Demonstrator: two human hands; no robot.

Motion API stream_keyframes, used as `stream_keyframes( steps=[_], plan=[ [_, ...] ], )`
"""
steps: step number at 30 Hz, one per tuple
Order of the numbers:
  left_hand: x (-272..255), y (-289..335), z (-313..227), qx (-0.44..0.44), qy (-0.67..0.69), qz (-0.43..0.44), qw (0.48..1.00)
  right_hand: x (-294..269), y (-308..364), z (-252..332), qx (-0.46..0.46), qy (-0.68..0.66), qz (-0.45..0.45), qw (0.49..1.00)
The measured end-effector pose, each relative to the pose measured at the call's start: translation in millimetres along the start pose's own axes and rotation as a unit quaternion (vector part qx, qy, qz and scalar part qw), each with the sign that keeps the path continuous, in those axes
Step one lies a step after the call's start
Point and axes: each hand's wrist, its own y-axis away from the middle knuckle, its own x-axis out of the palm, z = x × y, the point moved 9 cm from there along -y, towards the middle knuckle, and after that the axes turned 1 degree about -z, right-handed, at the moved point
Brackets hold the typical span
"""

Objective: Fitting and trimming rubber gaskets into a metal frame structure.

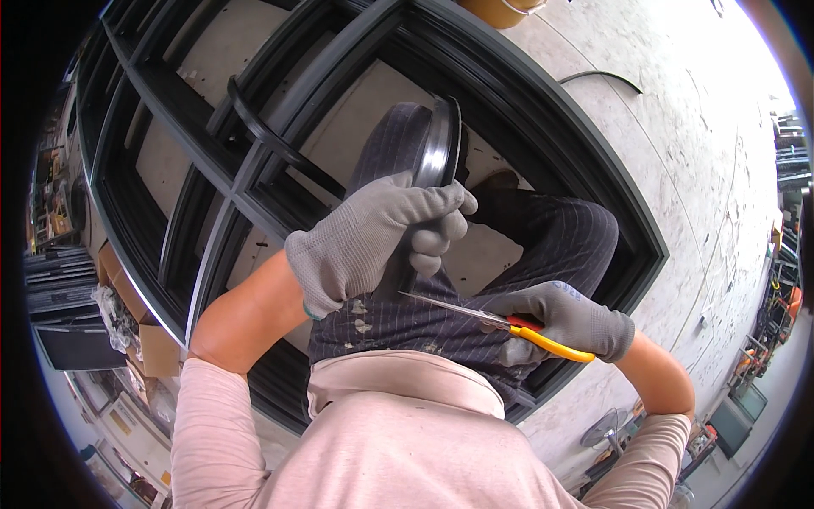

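Left hand (386,227): fingers closed round glossy black strip (437,153) | right hand (561,321): fingers curled round yellow-handled scissors (547,343) | tips just below left fingers, best angled clear

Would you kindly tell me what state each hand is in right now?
Left hand: closed around a shiny black strip.
Right hand: closed, holding yellow-handled scissors.

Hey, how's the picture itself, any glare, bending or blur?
Head view: glare bleaches the floor at upper right; head view: a bright highlight sits on the strip in the left hand; head view: the frame bows, likely fisheye bending, and the corners go black; head view: the scissors look fairly sharp.
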Motion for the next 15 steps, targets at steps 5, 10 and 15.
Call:
stream_keyframes(
  steps=[5, 10, 15],
  plan=[
    [-1.9, -2.2, 0.4, 0.0, 0.006, -0.011, 1.0, -1.8, 1.8, 2.8, 0.016, -0.004, 0.004, 1.0],
    [-0.1, -2.1, -2.8, 0.011, 0.001, 0.001, 1.0, -0.3, 4.6, 1.5, -0.019, -0.008, -0.007, 1.0],
    [-0.4, -2.1, -1.6, 0.014, -0.001, 0.0, 1.0, 1.5, 2.1, -0.6, 0.012, 0.009, 0.011, 1.0]
  ],
)
